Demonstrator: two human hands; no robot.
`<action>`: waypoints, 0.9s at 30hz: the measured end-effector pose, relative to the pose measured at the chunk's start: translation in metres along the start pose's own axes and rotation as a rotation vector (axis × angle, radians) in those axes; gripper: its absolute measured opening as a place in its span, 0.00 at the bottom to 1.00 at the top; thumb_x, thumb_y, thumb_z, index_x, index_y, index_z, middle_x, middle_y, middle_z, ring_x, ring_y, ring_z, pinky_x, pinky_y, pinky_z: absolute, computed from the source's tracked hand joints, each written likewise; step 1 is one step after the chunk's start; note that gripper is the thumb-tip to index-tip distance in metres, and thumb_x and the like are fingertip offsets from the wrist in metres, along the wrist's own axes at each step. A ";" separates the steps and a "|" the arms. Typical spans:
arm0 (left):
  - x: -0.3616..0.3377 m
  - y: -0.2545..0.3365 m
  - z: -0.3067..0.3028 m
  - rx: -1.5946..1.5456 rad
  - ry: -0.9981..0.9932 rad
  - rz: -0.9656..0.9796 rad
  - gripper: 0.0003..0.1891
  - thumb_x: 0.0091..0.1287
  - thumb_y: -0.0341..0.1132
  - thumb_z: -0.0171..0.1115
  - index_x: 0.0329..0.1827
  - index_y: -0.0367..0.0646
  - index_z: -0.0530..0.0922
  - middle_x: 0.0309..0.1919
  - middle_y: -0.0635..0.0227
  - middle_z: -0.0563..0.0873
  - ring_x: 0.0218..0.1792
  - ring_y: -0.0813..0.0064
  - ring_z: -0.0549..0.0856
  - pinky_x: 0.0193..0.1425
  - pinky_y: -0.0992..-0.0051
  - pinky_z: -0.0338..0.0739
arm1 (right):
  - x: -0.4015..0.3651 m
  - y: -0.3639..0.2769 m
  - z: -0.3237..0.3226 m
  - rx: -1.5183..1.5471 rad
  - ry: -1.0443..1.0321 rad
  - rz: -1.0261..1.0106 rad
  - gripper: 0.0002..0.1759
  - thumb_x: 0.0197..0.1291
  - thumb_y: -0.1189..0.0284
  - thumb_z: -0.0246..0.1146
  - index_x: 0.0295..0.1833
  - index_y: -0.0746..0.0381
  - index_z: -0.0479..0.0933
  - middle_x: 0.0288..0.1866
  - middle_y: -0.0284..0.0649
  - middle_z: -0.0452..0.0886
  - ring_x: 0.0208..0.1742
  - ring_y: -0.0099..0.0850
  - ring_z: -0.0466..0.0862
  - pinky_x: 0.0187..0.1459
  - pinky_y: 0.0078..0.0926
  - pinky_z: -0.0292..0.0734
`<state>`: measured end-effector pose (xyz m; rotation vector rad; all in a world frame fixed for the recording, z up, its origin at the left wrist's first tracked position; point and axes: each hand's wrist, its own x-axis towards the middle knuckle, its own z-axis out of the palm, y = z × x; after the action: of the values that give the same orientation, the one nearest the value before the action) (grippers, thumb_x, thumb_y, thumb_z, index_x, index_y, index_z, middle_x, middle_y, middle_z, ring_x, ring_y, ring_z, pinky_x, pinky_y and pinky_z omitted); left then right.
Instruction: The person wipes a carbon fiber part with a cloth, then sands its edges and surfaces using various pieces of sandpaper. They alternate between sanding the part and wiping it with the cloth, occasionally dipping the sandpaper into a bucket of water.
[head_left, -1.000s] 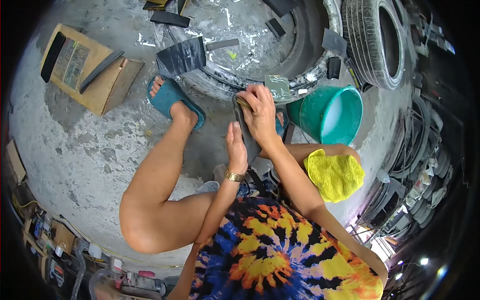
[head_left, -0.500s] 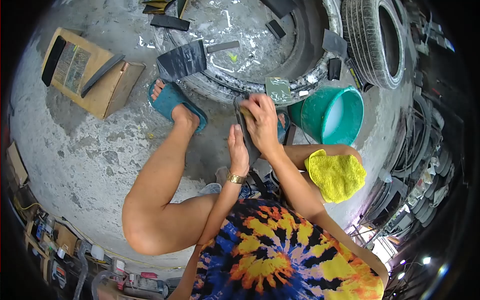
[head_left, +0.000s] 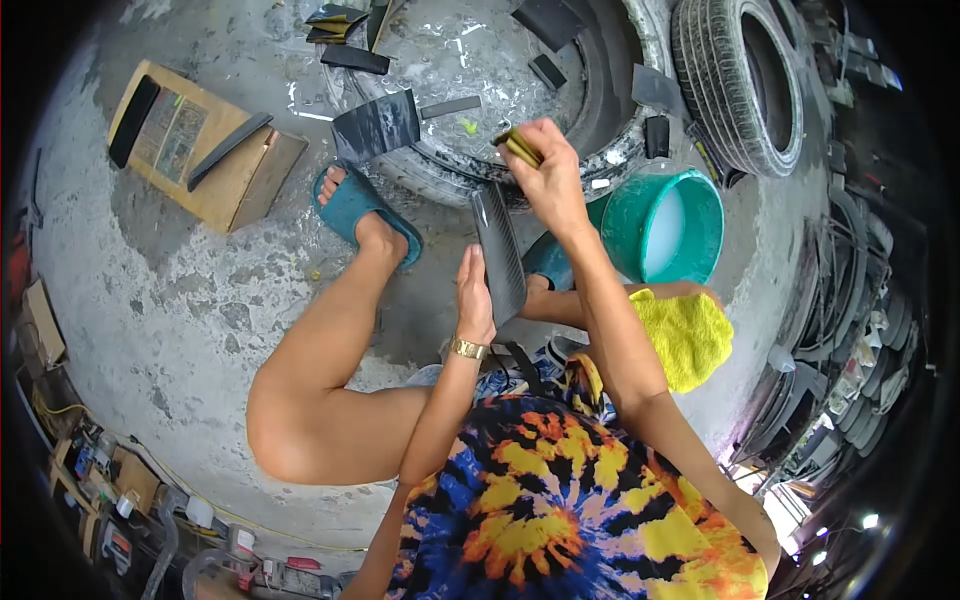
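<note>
My left hand [head_left: 476,295] grips the near left edge of a dark panel [head_left: 500,255] with a carbon-fibre weave. The panel is tilted up between my legs, its face towards the right. Beyond its far end, apart from it, my right hand [head_left: 548,170] is raised, pinching a folded piece of sandpaper [head_left: 522,148] with a yellow-brown back. To the right of that hand stands a green bucket [head_left: 612,235] of cloudy liquid. A yellow cloth [head_left: 685,340] lies over my right thigh.
A tyre [head_left: 420,175] lies flat ahead, with a dark curved piece [head_left: 378,125] and dark strips on it. Another tyre [head_left: 735,90] leans at the far right. A cardboard box [head_left: 225,170] with dark strips stands left. Stacked dark parts [head_left: 850,340] line the right side.
My right hand has lifted off the panel and moved forward and right with the sandpaper. More of the panel's woven face now shows. My left hand keeps its hold.
</note>
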<state>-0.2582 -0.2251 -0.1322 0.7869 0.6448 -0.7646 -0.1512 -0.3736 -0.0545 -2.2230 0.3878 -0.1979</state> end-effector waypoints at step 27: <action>-0.064 0.003 0.016 0.261 -0.202 0.236 0.10 0.72 0.37 0.43 0.48 0.45 0.72 0.44 0.69 0.80 0.48 0.75 0.80 0.56 0.72 0.73 | -0.214 -0.023 -0.243 -0.622 -0.020 0.111 0.20 0.57 0.65 0.66 0.54 0.60 0.77 0.54 0.43 0.79 0.57 0.42 0.77 0.60 0.40 0.70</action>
<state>-0.2882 -0.2139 -0.0748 0.9899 0.2665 -0.7075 -0.4138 -0.4635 0.1139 -2.7976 0.6248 0.0114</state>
